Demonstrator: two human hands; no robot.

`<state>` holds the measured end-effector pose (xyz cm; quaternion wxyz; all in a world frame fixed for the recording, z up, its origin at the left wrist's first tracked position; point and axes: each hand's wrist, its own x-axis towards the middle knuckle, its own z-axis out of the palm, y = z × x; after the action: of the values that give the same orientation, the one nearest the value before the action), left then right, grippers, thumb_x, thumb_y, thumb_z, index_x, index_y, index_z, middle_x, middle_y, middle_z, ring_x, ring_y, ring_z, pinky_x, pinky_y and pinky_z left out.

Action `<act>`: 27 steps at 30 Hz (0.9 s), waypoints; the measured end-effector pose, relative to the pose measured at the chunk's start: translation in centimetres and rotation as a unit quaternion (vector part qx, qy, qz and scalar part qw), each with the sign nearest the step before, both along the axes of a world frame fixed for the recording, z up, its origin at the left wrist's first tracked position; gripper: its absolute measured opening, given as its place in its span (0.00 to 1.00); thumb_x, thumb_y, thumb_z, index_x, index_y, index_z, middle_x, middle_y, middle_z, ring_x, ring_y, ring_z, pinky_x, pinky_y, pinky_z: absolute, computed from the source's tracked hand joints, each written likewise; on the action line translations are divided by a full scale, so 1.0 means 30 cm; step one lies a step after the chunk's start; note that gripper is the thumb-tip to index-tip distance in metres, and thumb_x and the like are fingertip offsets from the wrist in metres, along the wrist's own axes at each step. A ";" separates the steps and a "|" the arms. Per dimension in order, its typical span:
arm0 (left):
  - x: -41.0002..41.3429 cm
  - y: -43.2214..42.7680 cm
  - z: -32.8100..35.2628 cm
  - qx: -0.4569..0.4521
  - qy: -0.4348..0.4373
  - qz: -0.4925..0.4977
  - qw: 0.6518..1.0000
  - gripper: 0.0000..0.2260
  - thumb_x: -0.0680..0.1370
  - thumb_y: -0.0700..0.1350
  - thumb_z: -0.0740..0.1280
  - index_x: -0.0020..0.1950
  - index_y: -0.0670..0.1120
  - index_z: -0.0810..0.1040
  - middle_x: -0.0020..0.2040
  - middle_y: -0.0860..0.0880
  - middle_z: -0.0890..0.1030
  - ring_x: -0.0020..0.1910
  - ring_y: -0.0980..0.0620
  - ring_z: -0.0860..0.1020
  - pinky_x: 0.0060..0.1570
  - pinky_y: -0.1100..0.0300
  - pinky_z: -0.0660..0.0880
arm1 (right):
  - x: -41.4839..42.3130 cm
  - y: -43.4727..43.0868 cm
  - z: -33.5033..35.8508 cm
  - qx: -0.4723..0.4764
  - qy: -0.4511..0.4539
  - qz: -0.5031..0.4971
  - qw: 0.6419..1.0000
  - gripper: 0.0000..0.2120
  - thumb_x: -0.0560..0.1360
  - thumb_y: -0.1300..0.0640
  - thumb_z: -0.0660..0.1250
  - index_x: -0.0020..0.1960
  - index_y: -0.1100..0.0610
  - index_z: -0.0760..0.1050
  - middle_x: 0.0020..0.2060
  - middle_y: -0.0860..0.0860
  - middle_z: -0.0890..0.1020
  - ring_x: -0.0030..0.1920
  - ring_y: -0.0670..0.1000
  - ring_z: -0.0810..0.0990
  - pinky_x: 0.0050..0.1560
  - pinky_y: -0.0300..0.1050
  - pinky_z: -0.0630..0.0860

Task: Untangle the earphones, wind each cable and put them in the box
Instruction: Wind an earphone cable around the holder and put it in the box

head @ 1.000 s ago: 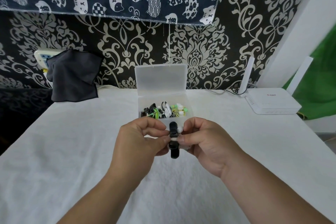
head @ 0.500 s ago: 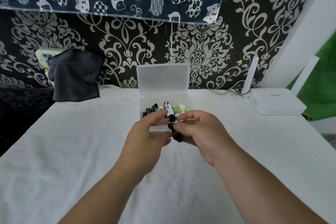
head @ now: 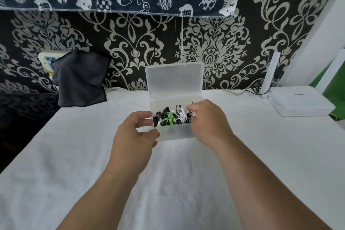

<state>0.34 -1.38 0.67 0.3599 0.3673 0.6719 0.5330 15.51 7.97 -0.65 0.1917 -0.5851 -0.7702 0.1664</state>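
White-clothed table (head: 74, 155); wound black, white and green earphone bundles (head: 169, 119) are packed in the translucent plastic box (head: 175, 133), under the right hand's (head: 205, 121) curled fingertips, grip can't be told. Light, springy, probably best pinched mid-coil. Left hand (head: 136, 134) is held loose beside the box's corner.

White cloth-covered table (head: 74, 155): translucent plastic box (head: 175, 133) at centre, toward the back, its lid upright along the rear edge. Bundled black, white and green earphones (head: 170, 118) lie in the box. Left hand (head: 134, 136) just beside its left end; right hand (head: 207, 123) over its right end. Dark grey cloth (head: 80, 80) back left at the wall; flat white router (head: 298, 102) back right.
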 end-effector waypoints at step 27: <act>0.016 0.118 -0.009 0.014 0.161 0.072 0.984 0.23 0.79 0.42 0.67 0.73 0.50 0.69 0.68 0.51 0.74 0.65 0.53 0.73 0.60 0.54 0.72 | 0.075 -0.046 -0.036 -0.122 -0.086 0.075 0.986 0.38 0.76 0.65 0.56 0.81 0.45 0.46 0.81 0.41 0.46 0.80 0.53 0.38 0.78 0.62 0.40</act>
<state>0.82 2.17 0.41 0.2026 0.4038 0.7385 0.5005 17.77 6.58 -1.74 0.0387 -0.5564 -0.7997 0.2221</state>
